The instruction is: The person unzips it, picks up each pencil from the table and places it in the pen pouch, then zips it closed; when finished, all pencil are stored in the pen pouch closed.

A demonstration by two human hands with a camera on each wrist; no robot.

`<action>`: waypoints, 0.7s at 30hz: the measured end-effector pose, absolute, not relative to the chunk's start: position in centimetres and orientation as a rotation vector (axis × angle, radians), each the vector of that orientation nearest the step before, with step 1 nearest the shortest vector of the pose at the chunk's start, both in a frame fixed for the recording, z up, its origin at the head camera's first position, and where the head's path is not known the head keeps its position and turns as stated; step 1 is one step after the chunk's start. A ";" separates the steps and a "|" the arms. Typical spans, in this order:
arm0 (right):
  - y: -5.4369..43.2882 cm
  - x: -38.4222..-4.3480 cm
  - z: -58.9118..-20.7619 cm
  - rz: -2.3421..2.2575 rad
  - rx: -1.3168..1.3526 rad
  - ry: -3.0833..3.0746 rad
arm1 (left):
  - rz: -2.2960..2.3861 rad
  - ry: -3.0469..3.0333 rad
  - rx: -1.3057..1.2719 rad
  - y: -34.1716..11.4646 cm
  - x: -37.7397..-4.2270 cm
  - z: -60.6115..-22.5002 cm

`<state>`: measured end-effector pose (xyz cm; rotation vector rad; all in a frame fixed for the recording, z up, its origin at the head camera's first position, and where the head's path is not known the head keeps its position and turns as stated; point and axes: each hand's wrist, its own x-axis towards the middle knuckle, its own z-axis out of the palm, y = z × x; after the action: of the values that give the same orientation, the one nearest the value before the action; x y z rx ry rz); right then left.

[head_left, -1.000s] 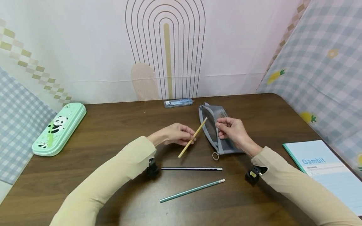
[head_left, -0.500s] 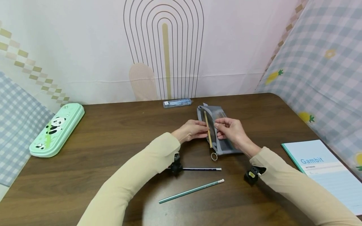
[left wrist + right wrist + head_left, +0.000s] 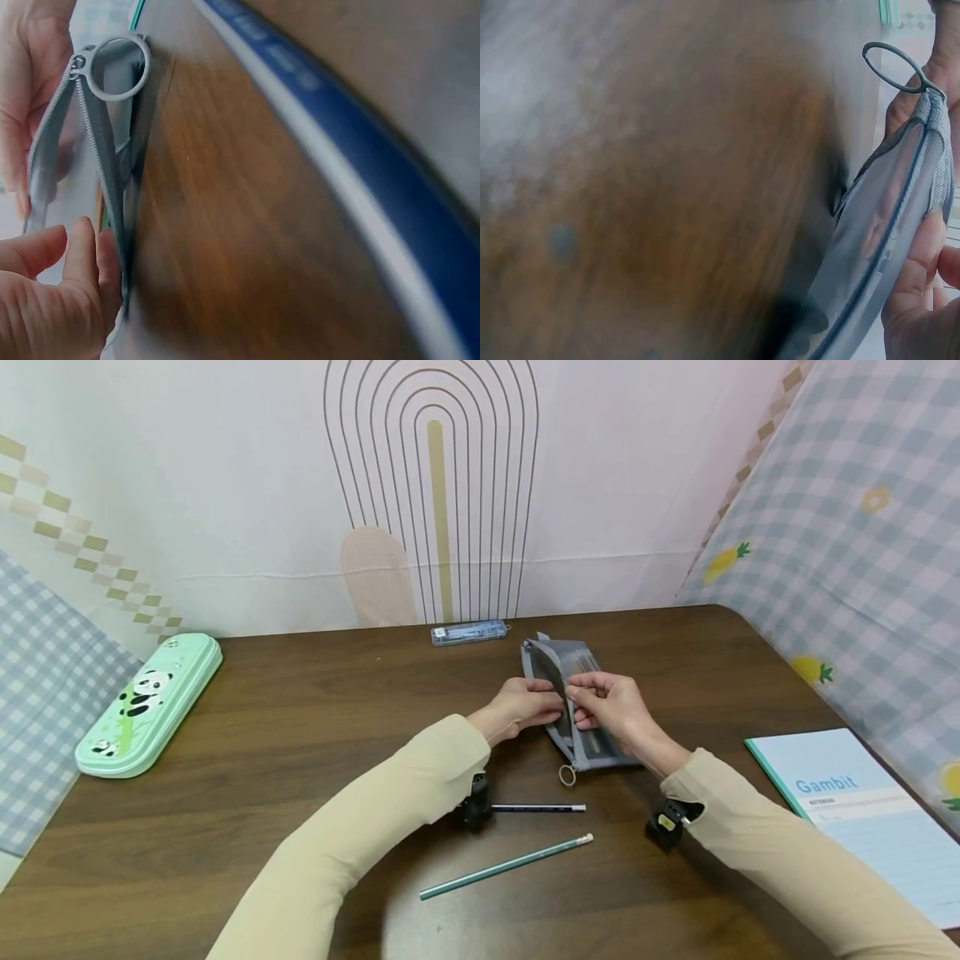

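A grey see-through zip pencil pouch lies on the table with its zipped mouth spread. My right hand pinches the near side of that mouth between thumb and fingers. From the left, my left hand reaches into the opening, fingertips inside. In the left wrist view the left thumb and fingers stand apart, and a thin strip of yellow-brown shows behind them in the pouch. The yellow pencil is otherwise hidden. A round ring pull hangs at the pouch's near end.
A dark blue pencil lies partly behind the left wrist camera, with a green pencil nearer. A clear blue case lies at the back edge, a panda pencil case far left, a notebook right.
My left hand has carried the yellow pencil rightward into the pouch's mouth, and the pencil has dropped out of sight in the head view. My right hand keeps its hold on the pouch.
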<state>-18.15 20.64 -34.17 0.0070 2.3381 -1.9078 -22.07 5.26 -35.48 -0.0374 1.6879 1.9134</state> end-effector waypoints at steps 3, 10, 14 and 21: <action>20.6 -18.2 -34.2 -1.901 0.018 2.350 | 1.872 1.683 0.049 4.0 -21.6 -35.0; 20.7 -18.3 -34.4 -1.906 0.036 2.361 | 1.536 1.666 0.367 -0.4 -20.3 -34.3; 20.8 -18.3 -34.6 -1.902 0.049 2.360 | 1.296 1.692 0.529 -3.1 -19.5 -34.7; 20.7 -18.4 -34.7 -1.885 0.043 2.364 | 1.149 1.722 0.726 -5.4 -18.0 -35.4</action>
<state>-18.43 20.68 -34.74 0.0427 2.3636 -1.8846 -17.99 -5.42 -35.39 0.7262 1.7225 1.1487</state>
